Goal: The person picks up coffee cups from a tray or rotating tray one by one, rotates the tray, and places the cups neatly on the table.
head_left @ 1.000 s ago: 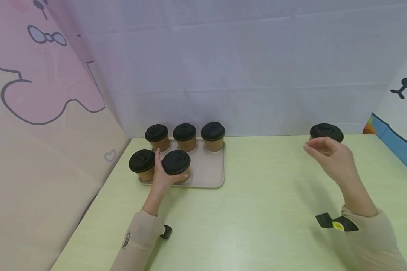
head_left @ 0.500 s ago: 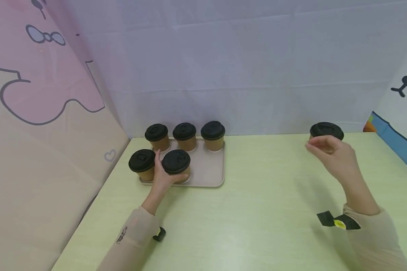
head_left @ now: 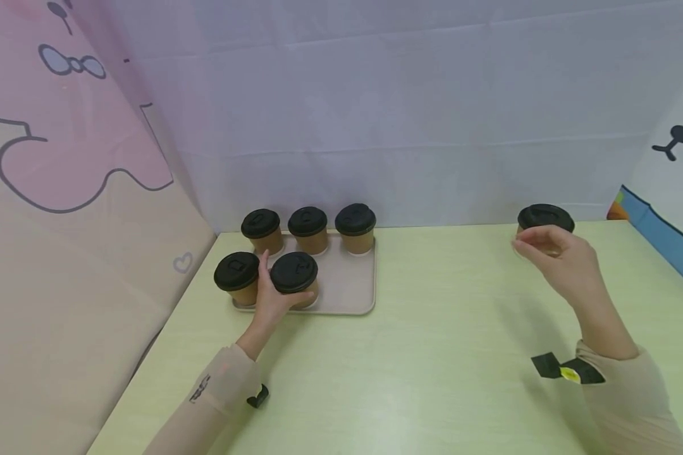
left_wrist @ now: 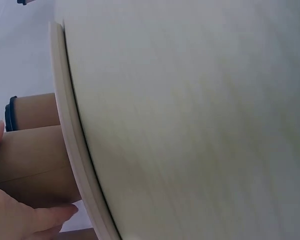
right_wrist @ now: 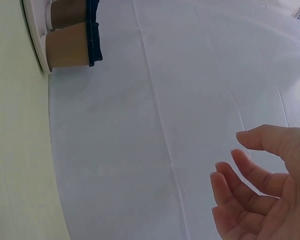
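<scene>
My left hand (head_left: 272,299) grips a brown paper coffee cup (head_left: 295,273) with a black lid at the front of a pale tray (head_left: 357,311). In the left wrist view, fingers and thumb lie on either side of the cup (left_wrist: 32,162), which stands against the tray. Another lidded cup (head_left: 237,278) stands just left of this hand. My right hand (head_left: 566,265) is raised in front of a lone lidded cup (head_left: 545,216) at the back right, hiding most of its body. The right wrist view shows its fingers loosely bent, holding nothing.
Three more lidded cups, a left one (head_left: 262,230), a middle one (head_left: 308,229) and a right one (head_left: 356,227), line the tray's back. The pale green table (head_left: 421,354) ends at a white cloth backdrop (head_left: 421,126). A printed cloth wall (head_left: 91,253) borders the left side.
My left forearm has swung slightly outward to the left, while the hand stays at the cup. The right hand has barely shifted. The head view has moved a little.
</scene>
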